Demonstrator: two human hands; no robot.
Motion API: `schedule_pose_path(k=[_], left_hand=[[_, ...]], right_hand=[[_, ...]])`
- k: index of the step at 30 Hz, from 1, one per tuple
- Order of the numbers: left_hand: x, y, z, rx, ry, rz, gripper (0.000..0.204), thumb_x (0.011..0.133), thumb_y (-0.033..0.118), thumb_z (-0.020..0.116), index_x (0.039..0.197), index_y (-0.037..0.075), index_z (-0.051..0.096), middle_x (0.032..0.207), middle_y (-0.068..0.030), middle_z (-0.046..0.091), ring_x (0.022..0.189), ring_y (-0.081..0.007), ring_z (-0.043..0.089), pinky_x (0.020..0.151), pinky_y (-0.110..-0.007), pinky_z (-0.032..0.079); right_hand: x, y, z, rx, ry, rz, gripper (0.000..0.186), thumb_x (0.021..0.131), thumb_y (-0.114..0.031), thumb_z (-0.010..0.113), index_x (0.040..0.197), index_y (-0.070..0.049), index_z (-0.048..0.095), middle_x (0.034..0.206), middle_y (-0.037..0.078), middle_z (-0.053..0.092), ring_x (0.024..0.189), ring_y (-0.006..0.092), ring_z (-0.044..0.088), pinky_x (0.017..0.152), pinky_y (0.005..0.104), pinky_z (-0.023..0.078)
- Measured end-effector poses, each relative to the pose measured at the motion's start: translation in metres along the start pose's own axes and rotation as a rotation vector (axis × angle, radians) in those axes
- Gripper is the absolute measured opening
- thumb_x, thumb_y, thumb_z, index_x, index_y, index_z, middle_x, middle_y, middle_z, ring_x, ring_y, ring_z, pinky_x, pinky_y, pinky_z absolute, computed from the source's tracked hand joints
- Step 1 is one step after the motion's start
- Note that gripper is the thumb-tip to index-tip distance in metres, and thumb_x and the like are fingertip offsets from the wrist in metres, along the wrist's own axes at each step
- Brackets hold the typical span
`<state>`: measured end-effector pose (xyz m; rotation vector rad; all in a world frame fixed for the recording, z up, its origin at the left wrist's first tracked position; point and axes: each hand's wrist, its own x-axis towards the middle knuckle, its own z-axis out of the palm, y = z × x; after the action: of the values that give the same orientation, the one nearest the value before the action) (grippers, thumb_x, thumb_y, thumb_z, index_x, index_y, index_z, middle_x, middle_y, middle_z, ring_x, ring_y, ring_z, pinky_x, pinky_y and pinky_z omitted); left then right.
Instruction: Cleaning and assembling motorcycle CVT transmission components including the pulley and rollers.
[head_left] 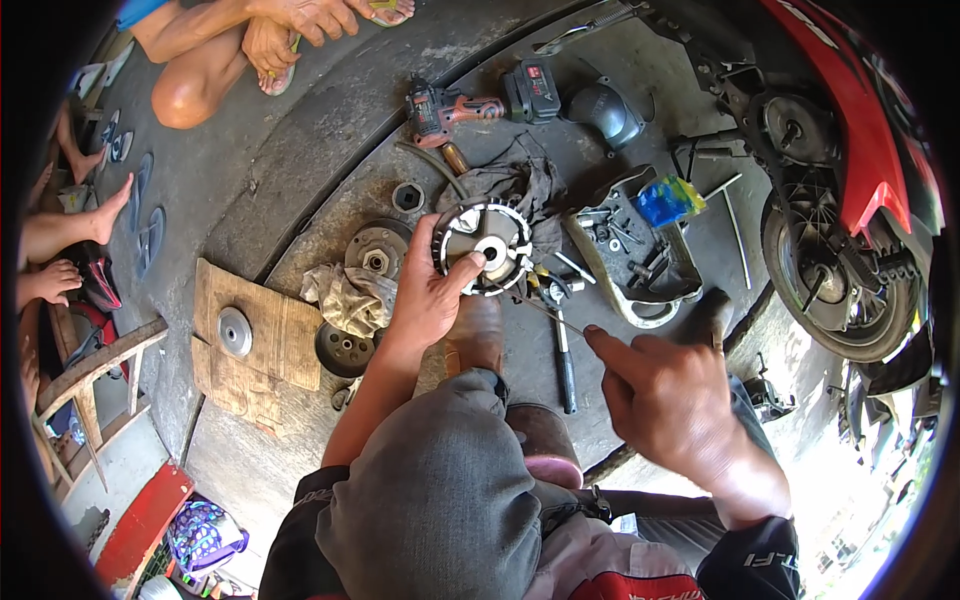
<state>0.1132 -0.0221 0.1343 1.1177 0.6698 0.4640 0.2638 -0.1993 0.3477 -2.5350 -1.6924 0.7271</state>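
Note:
My left hand [425, 290] grips a round metal clutch part [463, 241] with a notched rim, its thumb pressed near the center hole. My right hand [672, 395] is closed around a thin metal rod [558, 319], index finger stretched along it. The rod's far end reaches the lower right rim of the clutch part; its handle is mostly hidden in the fist. Below the rod, a hammer-like tool with a dark grip [567, 375] lies on the ground. A grey rag [515, 180] is bunched just beyond the clutch part.
Farther off lie a red-and-black cordless impact wrench [440, 112] and a dark cover [603, 115]. A tray [655, 315] of bolts stands right of center, near a red motorcycle [850, 130]. Cardboard [265, 365] carries a metal disc [234, 332]. Other people sit at the upper left.

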Motion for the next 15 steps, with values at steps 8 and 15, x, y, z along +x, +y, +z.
schedule_pose_path(k=[8,15], left_hand=[[-0.004,-0.006,-0.002,-0.124,-0.024,-0.035,0.040,0.097,0.003,0.069,0.132,0.000,0.051,0.119,-0.0085,0.066,0.108,-0.0140,0.064,0.096,-0.030,0.051],[-0.003,-0.014,0.003,-0.348,0.204,0.009,0.043,0.095,0.002,0.070,0.132,0.004,0.046,0.119,-0.0082,0.064,0.108,-0.0146,0.063,0.093,-0.029,0.050]], right_hand=[[0.017,0.022,-0.007,0.130,-0.185,0.008,0.030,0.092,-0.016,0.063,0.121,-0.013,0.070,0.076,0.016,0.071,0.067,0.0386,0.071,0.065,0.0503,0.059],[-0.019,0.004,0.028,0.436,0.097,0.261,0.036,0.093,-0.010,0.061,0.128,-0.010,0.067,0.074,0.019,0.070,0.066,0.0402,0.070,0.062,0.0518,0.055]])
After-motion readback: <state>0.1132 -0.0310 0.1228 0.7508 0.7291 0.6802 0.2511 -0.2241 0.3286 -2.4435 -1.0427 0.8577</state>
